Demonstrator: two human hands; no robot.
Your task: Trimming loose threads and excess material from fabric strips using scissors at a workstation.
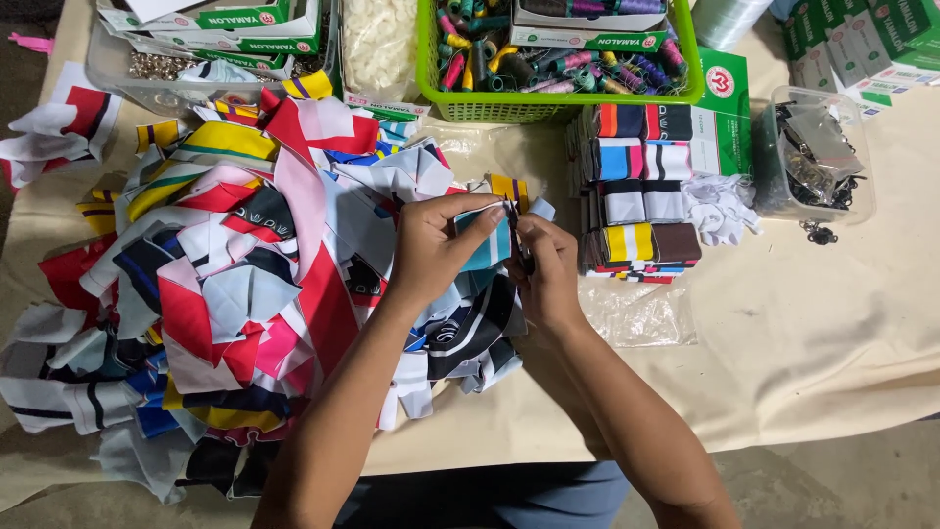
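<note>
I see left hand pinched on a small teal-and-white striped fabric piece, held above the loose fabric pile. Right hand closed on a thin dark tool touching the piece's edge. Folded stacks just right.
</note>
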